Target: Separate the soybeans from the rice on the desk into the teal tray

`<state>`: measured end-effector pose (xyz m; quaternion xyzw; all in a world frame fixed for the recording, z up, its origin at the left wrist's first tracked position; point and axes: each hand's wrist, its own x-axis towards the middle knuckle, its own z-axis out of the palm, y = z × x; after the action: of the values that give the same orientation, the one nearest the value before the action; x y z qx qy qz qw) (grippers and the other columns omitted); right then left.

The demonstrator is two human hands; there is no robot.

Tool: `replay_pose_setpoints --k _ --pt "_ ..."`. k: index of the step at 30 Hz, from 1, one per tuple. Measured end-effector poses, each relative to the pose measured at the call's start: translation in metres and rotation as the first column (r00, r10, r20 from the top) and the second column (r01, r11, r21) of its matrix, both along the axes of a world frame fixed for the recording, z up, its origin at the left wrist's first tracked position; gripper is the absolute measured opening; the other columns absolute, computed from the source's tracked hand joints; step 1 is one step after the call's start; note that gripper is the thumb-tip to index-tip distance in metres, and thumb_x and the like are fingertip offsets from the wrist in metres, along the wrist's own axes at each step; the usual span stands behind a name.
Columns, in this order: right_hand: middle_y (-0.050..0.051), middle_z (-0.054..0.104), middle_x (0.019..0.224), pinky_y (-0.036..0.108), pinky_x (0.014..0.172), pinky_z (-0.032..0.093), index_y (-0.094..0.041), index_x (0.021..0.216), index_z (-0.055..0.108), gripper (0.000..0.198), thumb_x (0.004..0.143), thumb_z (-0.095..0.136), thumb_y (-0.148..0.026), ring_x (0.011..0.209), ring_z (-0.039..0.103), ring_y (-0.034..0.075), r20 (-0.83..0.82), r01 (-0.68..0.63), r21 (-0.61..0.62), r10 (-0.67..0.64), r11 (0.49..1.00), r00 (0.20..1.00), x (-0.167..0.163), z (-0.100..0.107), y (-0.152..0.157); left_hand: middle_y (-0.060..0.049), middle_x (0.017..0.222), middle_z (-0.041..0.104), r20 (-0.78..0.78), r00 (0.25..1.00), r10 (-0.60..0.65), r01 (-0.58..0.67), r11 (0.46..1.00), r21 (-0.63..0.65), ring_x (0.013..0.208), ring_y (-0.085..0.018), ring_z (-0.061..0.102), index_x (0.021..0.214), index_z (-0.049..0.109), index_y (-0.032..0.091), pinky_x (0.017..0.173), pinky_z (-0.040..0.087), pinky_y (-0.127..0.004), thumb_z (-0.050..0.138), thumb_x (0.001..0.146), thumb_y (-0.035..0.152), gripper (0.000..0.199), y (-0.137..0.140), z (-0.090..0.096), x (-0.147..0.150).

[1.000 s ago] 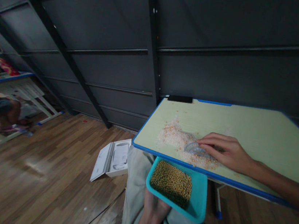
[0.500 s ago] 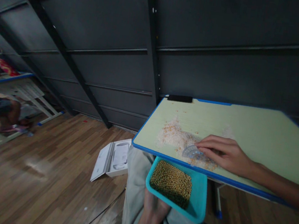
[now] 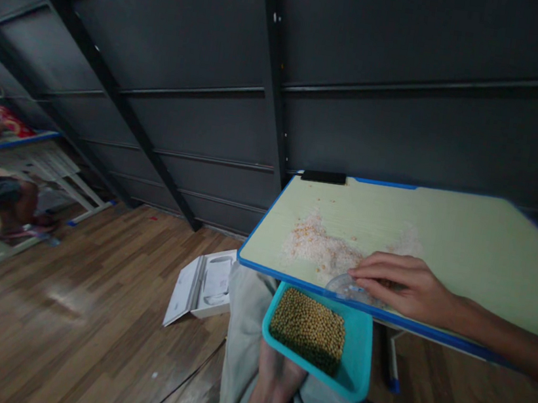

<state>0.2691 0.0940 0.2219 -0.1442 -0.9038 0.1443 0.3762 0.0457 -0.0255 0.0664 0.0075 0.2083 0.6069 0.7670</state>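
My right hand pinches a clear plastic protractor by its edge, low over the near edge of the pale green table. Beside it spreads a pile of white rice-like grains mixed with yellow-orange kernels. Just below the table edge, over my lap, a turquoise plastic tray rests tilted on my left hand. Its fingers are mostly hidden underneath. Round green-yellow peas or beans fill the tray's left part; the right part shows bare plastic.
A black flat object lies at the table's back left edge. An open white box and a cable are on the wooden floor. Dark wall panels stand behind. Another person's leg shows by a second table at left.
My right hand has drawn the protractor slightly toward me, onto the table's blue edge above the tray. The kernels near that edge are now mostly covered. My left hand and the tray stay put.
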Motion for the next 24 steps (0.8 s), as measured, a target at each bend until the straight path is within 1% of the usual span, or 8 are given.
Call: replay_pose_setpoints --k 3,5,8,11,16,21,24 --pt "0.007 0.077 0.103 0.025 0.079 0.06 -0.02 0.118 0.074 0.025 0.097 0.064 -0.012 0.091 0.074 0.014 0.035 -0.042 0.0 0.042 0.999 0.999 0.001 -0.001 0.0003 -0.009 0.136 0.07 0.028 0.999 0.021 -0.02 1.0 -0.004 0.14 -0.037 0.052 0.118 0.076 0.022 0.119 0.039 -0.057 0.053 0.097 0.036 0.034 0.002 -0.0045 0.0006" --pt "0.007 0.077 0.105 0.025 0.082 0.06 -0.02 0.119 0.075 0.025 0.098 0.063 -0.014 0.092 0.074 0.015 0.061 -0.035 0.008 0.034 0.999 0.998 0.0018 -0.0016 0.0013 -0.01 0.133 0.072 0.028 0.999 0.027 -0.026 1.0 -0.015 0.139 -0.036 0.053 0.118 0.076 0.022 0.118 0.039 -0.057 0.054 0.096 0.035 0.033 0.0016 -0.0042 0.0003" --pt "0.006 0.078 0.107 0.028 0.083 0.06 -0.022 0.118 0.076 0.024 0.099 0.063 -0.017 0.094 0.075 0.016 0.081 0.024 0.027 -0.026 0.999 0.996 0.0024 -0.0029 0.0037 -0.009 0.13 0.074 0.018 1.0 0.021 -0.021 0.999 -0.031 0.139 -0.037 0.053 0.115 0.077 0.024 0.116 0.041 -0.056 0.054 0.096 0.034 0.031 -0.0011 -0.0001 -0.0013" --pt "0.007 0.078 0.106 0.03 0.083 0.06 -0.022 0.117 0.077 0.023 0.099 0.062 -0.018 0.094 0.075 0.018 0.047 0.09 0.027 -0.091 0.996 0.995 0.0023 -0.0053 0.0066 -0.008 0.129 0.075 0.027 1.0 0.002 -0.002 0.999 -0.033 0.14 -0.038 0.052 0.114 0.078 0.025 0.116 0.041 -0.056 0.053 0.096 0.033 0.032 -0.0038 0.0029 -0.0033" --pt "0.008 0.077 0.106 0.03 0.081 0.06 -0.02 0.118 0.075 0.024 0.099 0.062 -0.016 0.092 0.074 0.018 0.013 0.132 0.046 -0.132 0.99 0.991 0.0017 -0.0072 0.0082 -0.01 0.13 0.074 0.041 0.999 0.008 -0.007 1.0 -0.028 0.138 -0.036 0.054 0.118 0.076 0.022 0.117 0.04 -0.058 0.049 0.098 0.031 0.035 -0.0052 0.0006 -0.0046" --pt "0.008 0.076 0.103 0.031 0.077 0.059 -0.02 0.117 0.074 0.022 0.099 0.061 -0.017 0.09 0.073 0.018 -0.027 0.221 0.066 -0.22 0.973 0.975 0.002 -0.0058 0.008 -0.009 0.131 0.074 0.054 0.998 0.015 -0.014 1.0 -0.027 0.137 -0.037 0.055 0.119 0.077 0.024 0.116 0.041 -0.057 0.05 0.098 0.031 0.034 -0.005 0.0017 -0.0034" --pt "0.008 0.076 0.103 0.031 0.078 0.059 -0.02 0.117 0.074 0.022 0.099 0.061 -0.016 0.09 0.073 0.018 -0.011 0.208 0.062 -0.208 0.976 0.978 0.0025 -0.0061 0.009 -0.008 0.13 0.074 0.057 0.998 0.016 -0.014 0.999 -0.034 0.137 -0.037 0.056 0.118 0.077 0.027 0.115 0.042 -0.056 0.051 0.097 0.03 0.033 -0.0045 0.0044 -0.0027"
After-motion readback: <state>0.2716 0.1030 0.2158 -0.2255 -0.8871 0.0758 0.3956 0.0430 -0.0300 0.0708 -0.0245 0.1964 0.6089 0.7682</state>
